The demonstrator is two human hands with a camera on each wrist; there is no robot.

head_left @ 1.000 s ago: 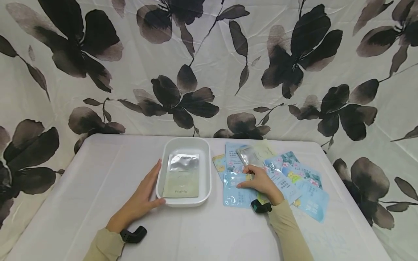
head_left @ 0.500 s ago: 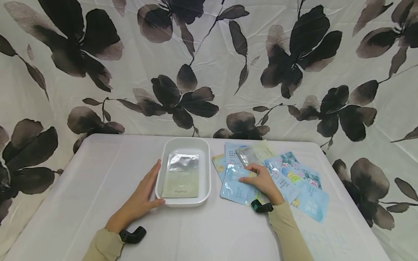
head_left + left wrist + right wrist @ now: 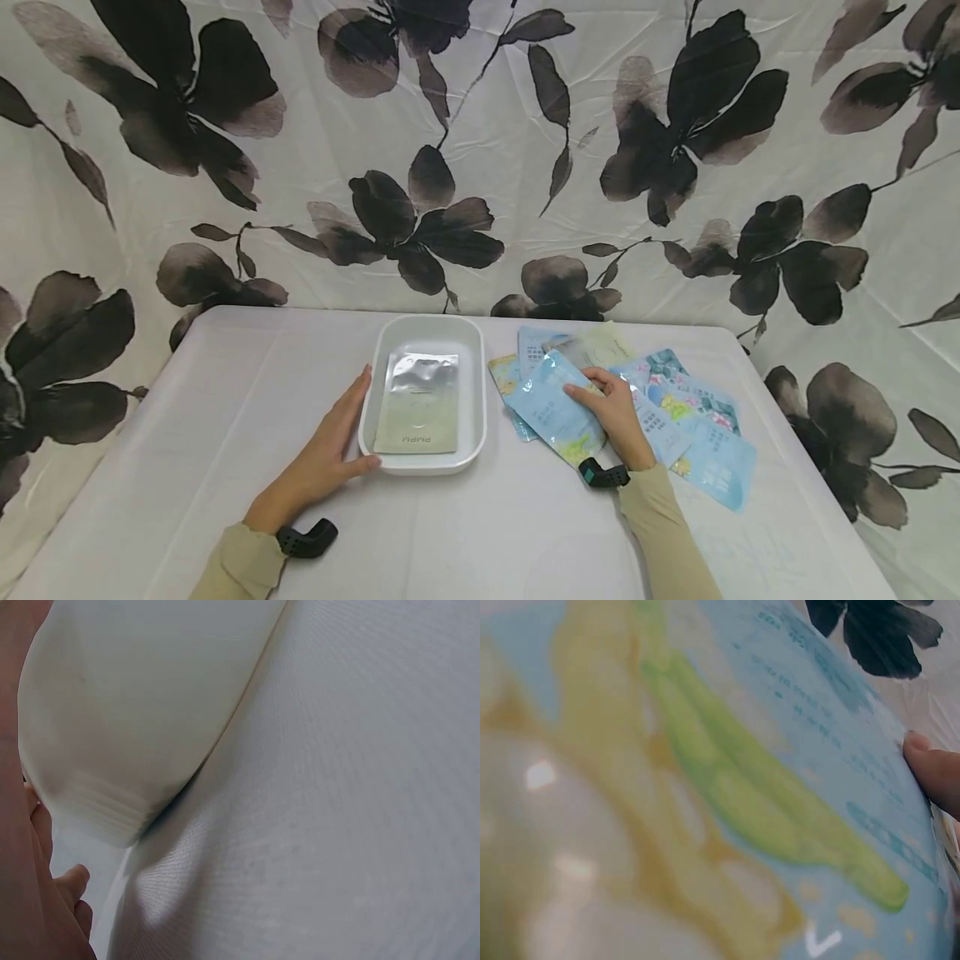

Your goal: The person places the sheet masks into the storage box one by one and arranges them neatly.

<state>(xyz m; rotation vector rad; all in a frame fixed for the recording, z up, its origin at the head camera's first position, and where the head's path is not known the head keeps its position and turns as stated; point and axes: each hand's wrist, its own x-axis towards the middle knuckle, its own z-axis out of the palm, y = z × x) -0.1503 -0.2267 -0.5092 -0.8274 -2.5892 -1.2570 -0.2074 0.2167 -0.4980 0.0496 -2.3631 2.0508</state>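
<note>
My right hand (image 3: 621, 421) pinches the edge of a blue sheet-mask packet (image 3: 553, 400), thumb on top, over the left part of a packet pile. In the right wrist view the packet (image 3: 795, 750) fills most of the picture, with a green pod print and my thumb (image 3: 930, 769) at its edge. My left hand (image 3: 318, 462) rests along the left side of a white tray (image 3: 481, 392), fingers straight and thumb at the near corner. A pale green and silver packet (image 3: 417, 408) lies in the tray. The left wrist view shows the tray's outer wall (image 3: 142, 712) and several fingers (image 3: 70, 885).
Several blue packets (image 3: 720, 458) overlap on the right of the white table (image 3: 450, 533). Behind the held one lie a yellowish packet (image 3: 503, 375) and a pale green one (image 3: 609, 342). A floral cloth (image 3: 480, 125) hangs behind the table.
The blue packet has turned and its far edge has come up off the pile in my right hand, which has shifted slightly right. My left hand and the tray have stayed put.
</note>
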